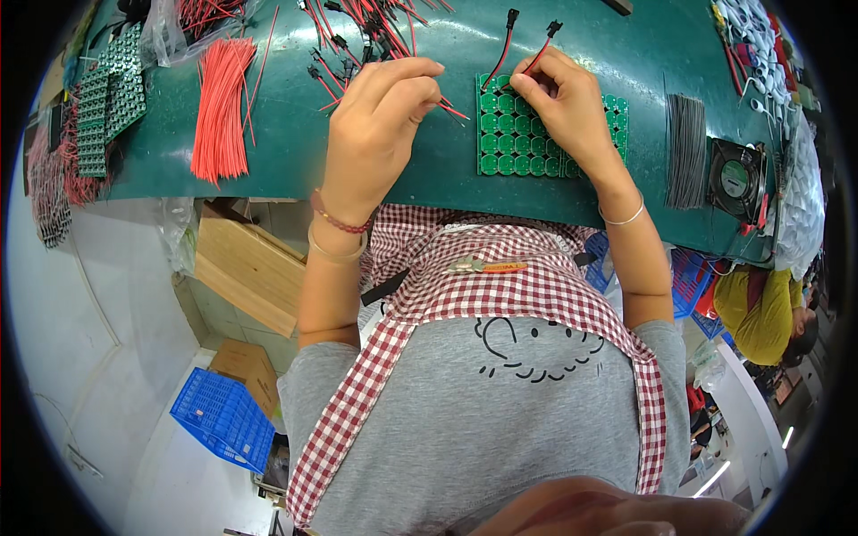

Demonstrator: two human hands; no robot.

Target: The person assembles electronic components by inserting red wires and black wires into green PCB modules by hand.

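My right hand (572, 107) is closed in a pinch on a short red and black wire lead (540, 59) with a black plug, over a panel of small round green circuit boards (518, 147). Another such lead (502, 55) stands at the panel's far left corner, its plug pointing away from me. Left of the panel my left hand (380, 116) is raised, thumb and fingers closed on a red and black wire (452, 110) whose bare ends stick out toward the panel. Just beyond that hand lies a loose pile of similar plug leads (384, 31).
A bundle of red wires (222, 112) lies left on the green table (295, 161), with stacked circuit panels (112, 98) farther left. To the right are a bundle of dark wires (685, 152) and a black fan (738, 179). Blue baskets (223, 420) stand below.
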